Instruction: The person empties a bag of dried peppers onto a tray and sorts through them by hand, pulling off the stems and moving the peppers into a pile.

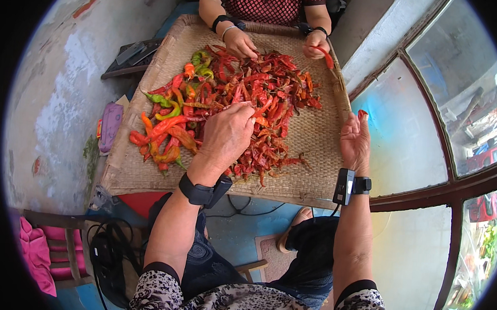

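Mottled shirt, left hand over shriveled red peppers, rectangular woven tray

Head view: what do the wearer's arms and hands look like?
The left hand and right hand are bare. Both wrists wear black straps with boxy dark modules; the right module bears pale markings, a dark cable below it. Short sleeves are patterned black and white, with black cuffs.

Purple pouch by peeling wall, pink cloth, brown-framed window.
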A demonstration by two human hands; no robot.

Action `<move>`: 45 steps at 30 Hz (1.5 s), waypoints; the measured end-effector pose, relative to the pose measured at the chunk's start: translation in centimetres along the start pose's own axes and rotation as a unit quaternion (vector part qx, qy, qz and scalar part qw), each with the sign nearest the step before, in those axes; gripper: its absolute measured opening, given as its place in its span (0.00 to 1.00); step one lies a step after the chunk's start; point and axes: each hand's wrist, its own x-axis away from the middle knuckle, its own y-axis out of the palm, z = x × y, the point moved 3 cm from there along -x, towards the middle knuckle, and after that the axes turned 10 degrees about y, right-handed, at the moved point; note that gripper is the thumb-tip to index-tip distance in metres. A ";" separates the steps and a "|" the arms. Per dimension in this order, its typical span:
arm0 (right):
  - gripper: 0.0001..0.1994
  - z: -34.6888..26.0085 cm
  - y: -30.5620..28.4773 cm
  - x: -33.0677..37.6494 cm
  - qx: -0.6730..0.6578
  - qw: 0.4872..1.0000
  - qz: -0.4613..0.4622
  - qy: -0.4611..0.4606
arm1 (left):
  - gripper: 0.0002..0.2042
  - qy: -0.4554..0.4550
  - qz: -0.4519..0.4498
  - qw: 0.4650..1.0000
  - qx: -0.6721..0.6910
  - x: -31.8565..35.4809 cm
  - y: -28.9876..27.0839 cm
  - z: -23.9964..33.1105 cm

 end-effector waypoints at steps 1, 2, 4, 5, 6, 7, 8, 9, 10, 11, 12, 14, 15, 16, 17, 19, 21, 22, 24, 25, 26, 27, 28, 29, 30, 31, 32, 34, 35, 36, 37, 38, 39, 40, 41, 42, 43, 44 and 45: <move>0.14 0.9 0.1 -0.2 0.024 0.999 -0.021 0.034 | 0.10 -0.003 -0.009 1.000 -0.004 -0.1 0.2 -0.1; 0.15 1.7 0.2 -0.4 0.048 0.996 -0.042 0.069 | 0.10 -0.003 -0.008 1.000 -0.004 -0.1 0.1 -0.1; 0.18 4.4 1.5 -0.1 0.242 0.967 -0.049 0.064 | 0.11 -0.023 -0.013 1.000 0.006 -0.2 -0.1 -0.1; 0.20 5.8 2.6 0.3 0.426 0.902 -0.052 0.054 | 0.11 -0.024 -0.012 1.000 0.005 -0.2 -0.3 0.0; 0.23 6.9 2.9 -0.1 0.575 0.815 -0.065 -0.036 | 0.11 -0.030 -0.015 0.999 0.004 -0.3 -0.5 0.0; 0.27 8.0 3.9 0.0 0.702 0.697 -0.076 -0.127 | 0.11 -0.036 -0.017 0.999 0.002 -0.2 -0.7 0.0; 0.31 8.9 4.2 0.0 0.738 0.662 -0.070 -0.114 | 0.11 -0.030 -0.018 0.999 0.000 -0.2 -0.7 0.0; 0.33 9.8 4.6 0.0 0.753 0.648 -0.074 -0.088 | 0.10 -0.038 -0.038 0.999 0.003 -0.1 -0.9 0.0; 0.33 10.8 4.8 -0.5 0.754 0.648 -0.069 -0.085 | 0.10 -0.033 -0.033 0.999 0.005 0.0 -1.0 0.0; 0.34 11.7 4.6 -1.2 0.756 0.646 -0.061 -0.084 | 0.10 -0.027 -0.027 0.999 0.009 -0.1 -1.1 0.2; 0.34 12.5 4.3 -1.7 0.757 0.644 -0.063 -0.088 | 0.09 -0.024 -0.026 0.999 0.013 -0.1 -1.1 0.4; 0.32 13.4 5.0 -1.6 0.721 0.642 -0.107 -0.240 | 0.09 -0.029 -0.025 0.999 0.015 -0.2 -1.4 0.5; 0.32 13.5 4.9 -1.9 0.722 0.639 -0.109 -0.243 | 0.09 -0.032 -0.028 0.999 0.018 -0.3 -1.4 0.7; 0.32 13.8 5.3 -1.7 0.657 0.737 -0.122 -0.097 | 0.08 -0.037 -0.020 0.999 0.020 -0.1 -1.5 0.5; 0.33 14.3 6.1 -1.0 0.570 0.809 -0.134 0.053 | 0.08 -0.041 -0.017 0.999 0.016 0.1 -1.9 0.2; 0.34 13.9 7.6 0.2 0.484 0.859 -0.143 0.091 | 0.08 -0.038 -0.006 0.999 -0.002 0.3 -2.3 -0.1; 0.33 12.7 8.2 0.8 0.460 0.870 -0.171 0.038 | 0.07 -0.050 -0.013 0.999 -0.005 0.1 -2.7 -0.2; 0.33 12.3 8.7 1.5 0.396 0.896 -0.197 0.029 | 0.07 -0.061 -0.023 0.998 -0.009 0.1 -2.8 -0.2; 0.33 11.3 8.9 2.1 0.437 0.874 -0.210 -0.022 | 0.07 -0.055 -0.017 0.998 -0.016 0.2 -2.5 -0.6; 0.33 10.7 9.0 2.8 0.474 0.849 -0.221 -0.072 | 0.06 -0.049 -0.014 0.998 -0.024 0.3 -2.3 -0.7; 0.31 10.0 8.9 3.5 0.509 0.827 -0.230 -0.053 | 0.06 -0.073 -0.042 0.996 -0.022 0.5 -2.0 -0.8; 0.31 9.5 8.9 4.0 0.512 0.826 -0.230 -0.051 | 0.06 -0.075 -0.041 0.996 -0.019 0.6 -1.8 -0.9; 0.29 8.8 8.8 4.6 0.560 0.786 -0.245 -0.095 | 0.05 -0.078 -0.065 0.995 -0.021 0.7 -1.3 -1.0; 0.27 8.3 8.6 5.1 0.605 0.741 -0.258 -0.137 | 0.05 -0.081 -0.088 0.992 -0.023 0.7 -0.8 -1.0; 0.21 8.0 8.5 5.5 0.608 0.731 -0.257 -0.175 | 0.07 -0.102 -0.144 0.984 -0.032 0.7 -0.3 -1.1; 0.21 7.7 8.2 5.7 0.610 0.730 -0.254 -0.173 | 0.07 -0.102 -0.146 0.984 -0.029 0.9 -0.1 -1.0; 0.19 7.6 7.9 5.9 0.632 0.711 -0.265 -0.158 | 0.10 -0.075 -0.115 0.990 -0.033 1.1 0.1 -0.9; 0.15 7.3 8.0 6.8 0.660 0.678 -0.279 -0.162 | 0.21 -0.041 -0.096 0.994 -0.040 1.4 0.3 -0.4; 0.15 7.0 7.9 6.9 0.662 0.678 -0.276 -0.160 | 0.21 -0.040 -0.098 0.994 -0.037 1.3 0.4 0.0; 0.14 6.7 7.8 7.0 0.676 0.655 -0.277 -0.191 | 0.24 -0.027 -0.100 0.995 -0.011 1.2 0.6 0.4; 0.13 6.5 7.8 7.2 0.690 0.631 -0.279 -0.221 | 0.26 -0.015 -0.102 0.995 0.014 1.2 0.8 0.8; 0.12 6.3 7.8 7.4 0.696 0.626 -0.268 -0.225 | 0.26 0.002 -0.103 0.994 0.027 1.2 1.4 1.0; 0.12 6.3 7.6 7.4 0.697 0.627 -0.267 -0.224 | 0.26 0.002 -0.105 0.994 0.029 1.2 1.7 1.3; 0.12 6.3 7.6 7.4 0.695 0.630 -0.262 -0.227 | 0.23 0.012 -0.130 0.990 0.044 1.3 2.0 1.5; 0.12 6.3 7.5 7.5 0.693 0.633 -0.258 -0.231 | 0.21 0.022 -0.155 0.986 0.059 1.3 2.3 1.7; 0.12 6.3 7.6 7.6 0.693 0.634 -0.256 -0.230 | 0.14 0.031 -0.136 0.989 0.054 1.4 2.6 1.8; 0.11 6.2 7.7 7.8 0.687 0.640 -0.264 -0.219 | 0.14 0.032 -0.137 0.988 0.056 1.2 2.8 1.8; 0.10 6.1 7.8 8.0 0.682 0.647 -0.272 -0.207 | 0.12 0.030 -0.140 0.989 0.030 1.0 2.9 1.6; 0.10 5.9 7.9 8.1 0.682 0.647 -0.270 -0.206 | 0.10 0.027 -0.143 0.989 0.005 0.9 2.9 1.5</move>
